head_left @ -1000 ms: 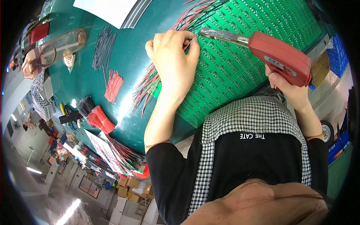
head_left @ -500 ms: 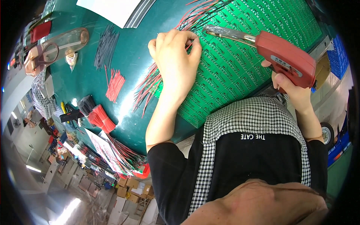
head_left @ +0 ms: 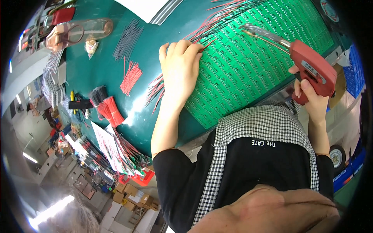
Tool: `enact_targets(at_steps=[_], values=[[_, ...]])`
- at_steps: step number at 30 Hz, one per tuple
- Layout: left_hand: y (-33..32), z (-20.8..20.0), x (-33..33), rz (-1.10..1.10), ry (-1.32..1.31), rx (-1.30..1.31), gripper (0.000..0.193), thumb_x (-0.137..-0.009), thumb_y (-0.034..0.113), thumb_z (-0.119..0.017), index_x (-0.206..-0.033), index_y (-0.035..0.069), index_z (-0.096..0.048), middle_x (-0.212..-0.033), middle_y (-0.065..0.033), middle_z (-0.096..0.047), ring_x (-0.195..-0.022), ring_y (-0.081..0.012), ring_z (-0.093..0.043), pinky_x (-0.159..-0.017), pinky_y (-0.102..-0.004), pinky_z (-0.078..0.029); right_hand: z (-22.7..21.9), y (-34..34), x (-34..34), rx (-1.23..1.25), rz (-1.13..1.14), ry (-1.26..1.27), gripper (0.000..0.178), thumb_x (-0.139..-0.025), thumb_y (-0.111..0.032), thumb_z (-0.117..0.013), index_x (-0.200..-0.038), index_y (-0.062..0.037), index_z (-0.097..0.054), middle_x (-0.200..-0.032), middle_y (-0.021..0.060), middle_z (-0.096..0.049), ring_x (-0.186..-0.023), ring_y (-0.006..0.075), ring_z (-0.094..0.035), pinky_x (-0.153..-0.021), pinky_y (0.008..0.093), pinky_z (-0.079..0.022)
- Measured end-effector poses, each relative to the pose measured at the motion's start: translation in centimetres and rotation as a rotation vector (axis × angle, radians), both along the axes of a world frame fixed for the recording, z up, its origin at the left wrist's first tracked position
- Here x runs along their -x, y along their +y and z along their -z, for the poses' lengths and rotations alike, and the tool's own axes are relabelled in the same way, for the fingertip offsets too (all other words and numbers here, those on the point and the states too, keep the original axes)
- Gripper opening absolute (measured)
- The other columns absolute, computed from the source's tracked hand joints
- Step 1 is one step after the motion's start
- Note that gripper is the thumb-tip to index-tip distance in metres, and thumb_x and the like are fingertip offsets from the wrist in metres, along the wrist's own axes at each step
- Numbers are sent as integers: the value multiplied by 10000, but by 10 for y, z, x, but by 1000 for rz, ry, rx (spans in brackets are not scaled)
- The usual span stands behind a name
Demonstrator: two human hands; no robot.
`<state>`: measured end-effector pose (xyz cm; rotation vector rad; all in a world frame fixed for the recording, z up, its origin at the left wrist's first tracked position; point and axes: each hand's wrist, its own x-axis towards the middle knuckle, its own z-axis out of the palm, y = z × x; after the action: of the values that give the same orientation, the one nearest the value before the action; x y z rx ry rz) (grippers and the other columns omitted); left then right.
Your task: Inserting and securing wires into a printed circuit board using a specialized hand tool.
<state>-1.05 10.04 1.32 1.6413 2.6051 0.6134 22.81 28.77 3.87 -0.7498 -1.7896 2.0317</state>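
Observation:
My left hand (head_left: 179, 72) rests over the left edge of a large green circuit board panel (head_left: 241, 66). Its fingers are curled together at the board's surface, with a red wire (head_left: 209, 44) poking out by the fingertips. The grip itself is partly hidden by the hand. Red and black wires (head_left: 217, 19) lie along the panel's far edge, and more wire ends (head_left: 155, 91) show beneath my left wrist. My right hand (head_left: 311, 95) is wrapped round the handle of a red soldering gun (head_left: 314, 66). The gun's metal tip is raised above the panel, apart from my left hand.
On the green table (head_left: 155, 42) lie loose black tubes (head_left: 128, 39) and red tubes (head_left: 131, 77). Bundled red pieces (head_left: 110, 110) sit nearer the left edge, with wired boards (head_left: 124, 151) beyond. A clear cup (head_left: 79, 33) and white sheets (head_left: 149, 7) are at the back. A blue crate (head_left: 352, 70) stands right.
The soldering gun has drawn back to the right, its tip farther from my left hand. My left hand has turned slightly over the board. The whole view has shifted a little.

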Motion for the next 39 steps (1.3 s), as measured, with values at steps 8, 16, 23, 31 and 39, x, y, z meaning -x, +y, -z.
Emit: enact_targets(at_steps=[8,16,23,31,39], values=[[-46,3,5,-120,135,58,89,-700,87,-600,-788,80,-598,-776,-43,-579,-725,-227,-535,-683,-326,-391,3,-3,-13,-44,85,80,341,-811,-41,-506,-1137,25,-433,-962,165,-566,-542,91,-465,-481,195,-384],[-96,2,20,-323,-38,-63,51,-702,98,-606,-736,60,-601,-725,-67,-574,-695,-236,-546,-663,-329,-412,7,-7,-38,-99,172,80,324,-822,-24,-470,-1138,30,-419,-970,154,-548,-521,85,-427,-454,189,-343],[-167,12,74,-493,70,-51,341,-702,204,-658,-962,3,-568,-966,-130,-554,-909,-266,-531,-775,-343,-421,8,-7,-46,-133,185,98,323,-830,-42,-468,-1140,32,-414,-970,154,-545,-525,80,-426,-454,181,-341],[-162,19,107,-473,-350,52,249,-653,106,-702,-835,-23,-592,-669,-74,-559,-621,-133,-516,-584,-247,-427,0,-8,-43,-97,188,98,327,-817,-27,-483,-1135,20,-423,-961,154,-555,-532,86,-450,-462,189,-363],[-169,12,116,-546,-442,-35,135,-713,71,-637,-801,-32,-632,-641,-70,-610,-578,-85,-533,-544,-218,-422,-1,-8,-40,-95,195,89,323,-819,-37,-487,-1131,21,-430,-962,150,-558,-527,85,-446,-462,187,-360]])
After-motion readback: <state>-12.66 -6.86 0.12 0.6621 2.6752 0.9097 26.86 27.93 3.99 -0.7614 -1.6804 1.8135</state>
